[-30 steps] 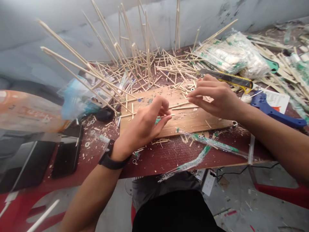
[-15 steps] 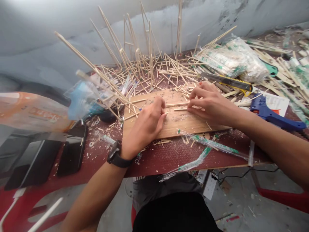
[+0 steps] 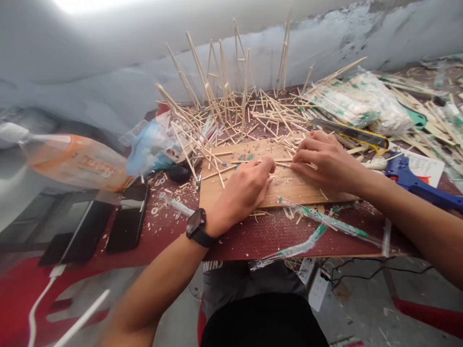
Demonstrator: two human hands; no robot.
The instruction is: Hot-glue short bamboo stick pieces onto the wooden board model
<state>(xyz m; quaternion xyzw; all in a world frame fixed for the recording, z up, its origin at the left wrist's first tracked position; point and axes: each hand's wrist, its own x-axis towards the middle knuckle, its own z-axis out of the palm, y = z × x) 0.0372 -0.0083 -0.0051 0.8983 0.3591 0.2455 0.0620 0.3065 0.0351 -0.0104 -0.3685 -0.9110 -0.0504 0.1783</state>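
My right hand is closed, its fingertips pinching the end of a thin wooden stick low over a wooden board. Just beyond lies another thin stick, close alongside the first. Facing it from the left, my left hand has its thumb and fingers drawn together near the sticks' other ends. Whatever those fingers hold, if anything, is hidden. More thin sticks rest on the board's left part, and a watch is on my left wrist.
Behind the board stand upright stick frames amid loose sticks. A box cutter, blue glue gun and plastic-wrapped sticks lie right. Left are a bottle and phone. Plastic wrappers lie along the front.
The view has shifted, so the scene sits farther right and lower. My left hand has moved right, closer to my right hand, which stays at the stick's end.
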